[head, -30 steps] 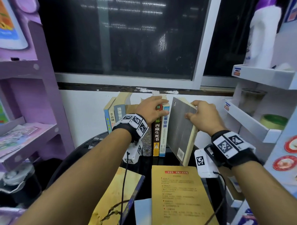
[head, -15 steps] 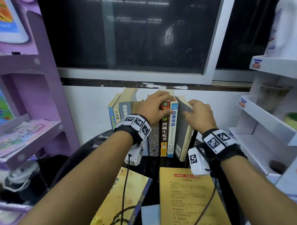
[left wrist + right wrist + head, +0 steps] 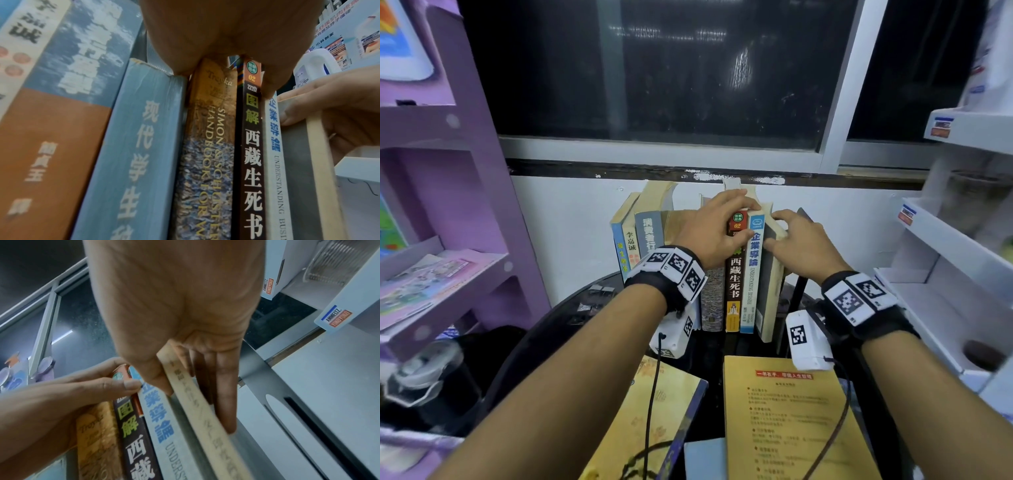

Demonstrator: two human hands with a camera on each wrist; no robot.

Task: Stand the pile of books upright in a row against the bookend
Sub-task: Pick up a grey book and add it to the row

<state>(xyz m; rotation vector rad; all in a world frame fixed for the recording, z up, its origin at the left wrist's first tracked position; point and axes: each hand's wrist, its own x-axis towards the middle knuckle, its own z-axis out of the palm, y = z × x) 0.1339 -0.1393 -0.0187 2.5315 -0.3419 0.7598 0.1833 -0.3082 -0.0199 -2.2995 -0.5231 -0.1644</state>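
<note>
A row of upright books [image 3: 674, 260] stands against the white wall. My left hand [image 3: 739, 219] grips the tops of the brown book [image 3: 213, 129] and the dark-spined book [image 3: 252, 146], thumb on the spines. My right hand [image 3: 777, 229] pinches the top of a grey book with a cream spine [image 3: 205, 410], thumb on its left face and fingers on its right. That grey book [image 3: 768, 291] stands at the row's right end, against the blue-and-white book [image 3: 753, 274]. The dark metal bookend [image 3: 799, 274] stands just right of it. Two yellow books [image 3: 791, 428] lie flat in front.
The books stand on a round black table [image 3: 571, 318]. A purple shelf unit [image 3: 448, 274] is on the left and white shelves [image 3: 945, 274] on the right, both close. A dark window [image 3: 654, 68] sits above the wall.
My right hand has swung the grey book from a lean to upright against the blue-and-white book. My left hand has kept its hold on the row's tops.
</note>
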